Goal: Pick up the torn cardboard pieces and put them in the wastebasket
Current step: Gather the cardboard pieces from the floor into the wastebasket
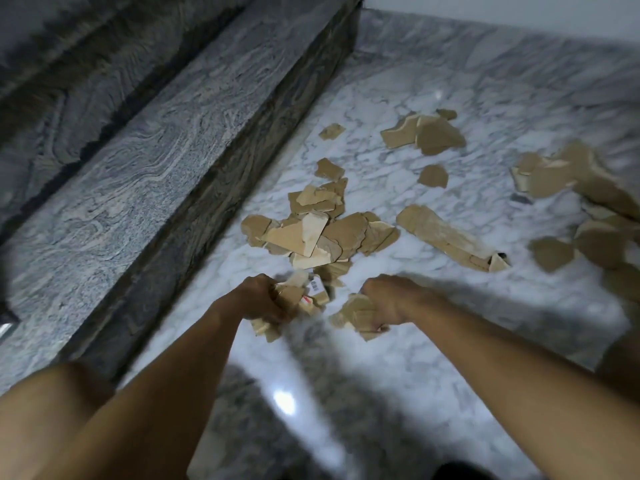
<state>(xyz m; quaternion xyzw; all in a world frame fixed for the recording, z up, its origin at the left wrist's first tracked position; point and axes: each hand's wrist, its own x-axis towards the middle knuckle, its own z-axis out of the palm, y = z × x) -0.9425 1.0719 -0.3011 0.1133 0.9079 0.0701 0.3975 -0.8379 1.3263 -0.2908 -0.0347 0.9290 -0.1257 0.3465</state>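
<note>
a polished white marble floor with thin grey veins (398, 368) spreads underfoot. along its left side rises a broad step of dark grey granite with wavy, swirling grain (145, 143), and a second granite step (52, 46) climbs above it. at the far edge a grey-veined marble skirting (485, 43) meets a plain white wall (519, 8). a bright patch of reflected light (284, 401) sits on the glossy floor.

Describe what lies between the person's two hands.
Head view: the left hand and the right hand each grip torn cardboard pieces that jut inward; between those bundles only a narrow strip of marble floor shows.
</note>
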